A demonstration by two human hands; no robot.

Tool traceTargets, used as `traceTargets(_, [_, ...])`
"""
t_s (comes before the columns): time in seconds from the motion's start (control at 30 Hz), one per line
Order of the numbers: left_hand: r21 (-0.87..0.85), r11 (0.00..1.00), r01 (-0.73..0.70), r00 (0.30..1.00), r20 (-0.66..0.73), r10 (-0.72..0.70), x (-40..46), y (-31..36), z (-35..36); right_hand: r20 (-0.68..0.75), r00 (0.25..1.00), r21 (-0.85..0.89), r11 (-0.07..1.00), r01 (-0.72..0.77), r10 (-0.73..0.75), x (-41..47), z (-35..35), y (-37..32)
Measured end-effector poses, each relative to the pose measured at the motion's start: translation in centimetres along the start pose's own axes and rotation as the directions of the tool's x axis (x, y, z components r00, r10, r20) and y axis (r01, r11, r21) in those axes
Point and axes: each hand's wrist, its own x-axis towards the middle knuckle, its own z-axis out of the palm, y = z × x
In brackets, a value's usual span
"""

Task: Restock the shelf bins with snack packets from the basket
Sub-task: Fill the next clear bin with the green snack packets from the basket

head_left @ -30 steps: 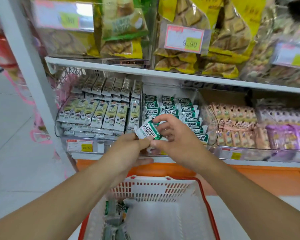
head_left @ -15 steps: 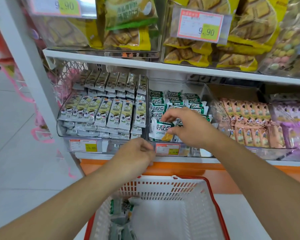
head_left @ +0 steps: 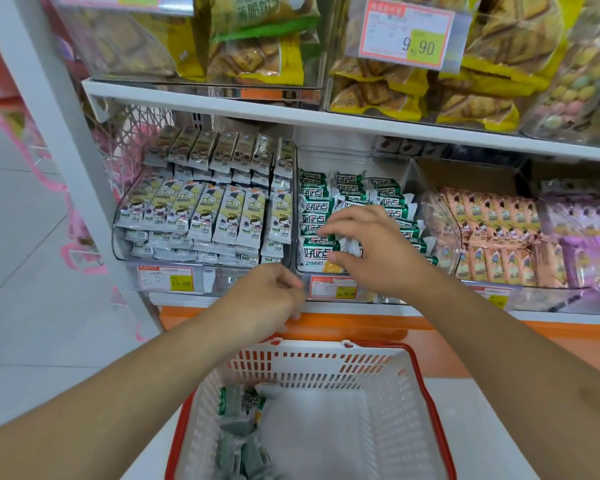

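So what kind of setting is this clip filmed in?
Most likely a small shop's snack aisle: shelf bins of packets, price tags such as 9.90, and a red-rimmed shopping basket below the person's hands.

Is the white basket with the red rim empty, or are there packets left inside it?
Not empty. A few green packets lie in the left part of the basket; the rest of its floor is bare.

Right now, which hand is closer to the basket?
Left. The left hand hangs just above the basket rim, empty. The right hand is higher, in the bin, on the green packets.
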Motion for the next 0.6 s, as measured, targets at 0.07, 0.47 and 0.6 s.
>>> traceTargets(0.07, [0.024,1.000,-0.015,1.000,-0.001,0.015,-0.2,-0.2,-0.4,-0.081,0.996,0.036,0.999,0.027,-0.024,-0.8,-0.4,-0.2])
traceTargets(0.47, [0.637,0.765,0.100,0.994,-0.039,-0.098,-0.5,-11.9,-3.4,0.656,0.750,-0.051,0.996,-0.070,0.086,-9.1,13.9,-3.4])
traceTargets(0.6, [0.627,0.703,0.335,0.938,-0.155,-0.309,1.1,-19.1,-2.2,0.704,0.671,-0.077,0.964,-0.254,0.233,-9.8,23.1,-2.2])
